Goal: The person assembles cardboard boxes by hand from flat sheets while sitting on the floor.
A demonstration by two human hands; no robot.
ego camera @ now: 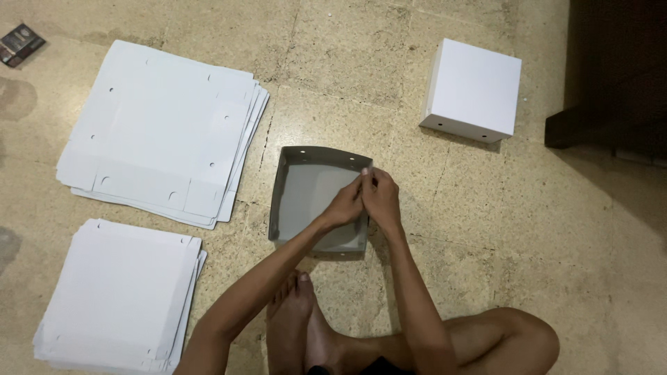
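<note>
My one head camera looked almost straight down from above at the stone floor (pixel 445 229), near my seated legs.

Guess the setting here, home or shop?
Likely a home floor used for box folding, though a small workshop is possible. The person sits barefoot on a worn stone floor, stacks of flat white blanks lie beside them, and a finished white box stands nearby.

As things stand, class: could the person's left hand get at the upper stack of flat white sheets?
Probably yes. The left hand is busy pinching the grey tray's right wall with the right hand, but only bare floor lies between the tray and the upper stack of flat sheets.
</note>
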